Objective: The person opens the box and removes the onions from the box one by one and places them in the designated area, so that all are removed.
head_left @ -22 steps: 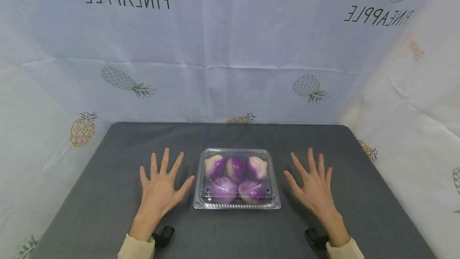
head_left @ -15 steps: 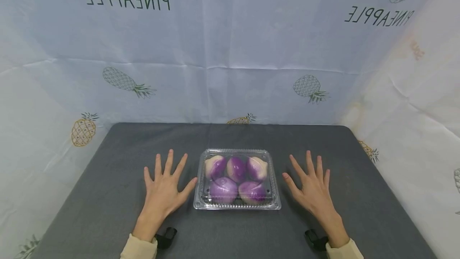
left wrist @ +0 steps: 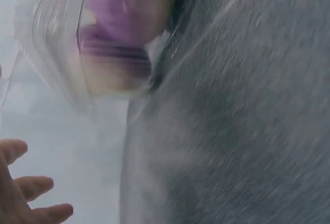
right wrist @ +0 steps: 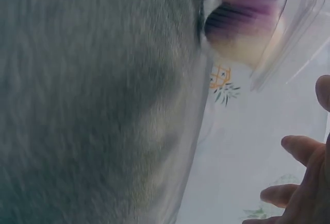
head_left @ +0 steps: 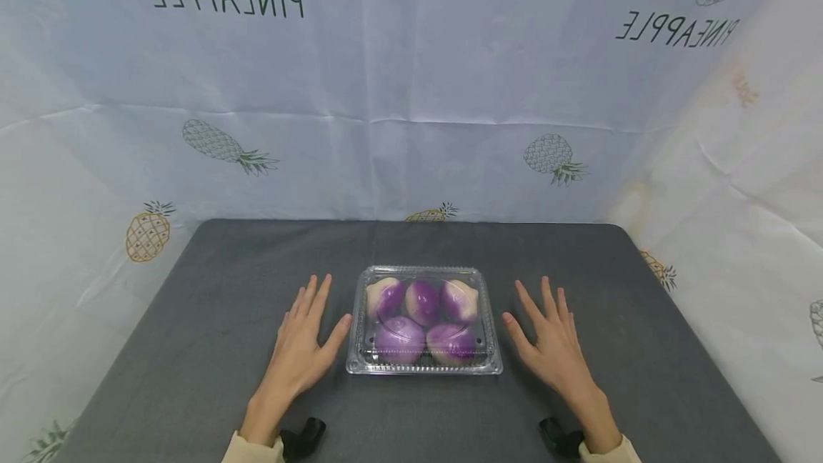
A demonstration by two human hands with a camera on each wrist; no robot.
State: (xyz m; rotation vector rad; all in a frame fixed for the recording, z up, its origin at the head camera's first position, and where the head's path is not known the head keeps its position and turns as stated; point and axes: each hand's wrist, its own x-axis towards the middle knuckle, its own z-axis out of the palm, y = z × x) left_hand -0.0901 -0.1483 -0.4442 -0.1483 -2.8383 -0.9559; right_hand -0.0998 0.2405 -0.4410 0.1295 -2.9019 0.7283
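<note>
A clear plastic clamshell box (head_left: 424, 369) lies closed in the middle of the table in the head view. Inside it sit several round purple-and-white vegetables (head_left: 400, 339) that look like turnips. To the box's left, my left hand (head_left: 294, 352) has its fingers straight, with the thumb close to the box's side. On the other side my right hand (head_left: 558, 347) is spread, its thumb a small gap from the box. Neither hand holds anything. Both wrist views catch the box's side beyond the fingers, somewhat blurred.
Dark grey cloth covers the table (head_left: 424, 420). Behind it hangs a pale curtain (head_left: 450, 56) printed with pineapples and mirrored lettering. Black straps with small black devices (head_left: 305, 438) sit at both wrists.
Both hands have drawn inward toward the box, the left moving right and the right moving slightly left. The left fingers have come closer together. The box has stayed in place.
</note>
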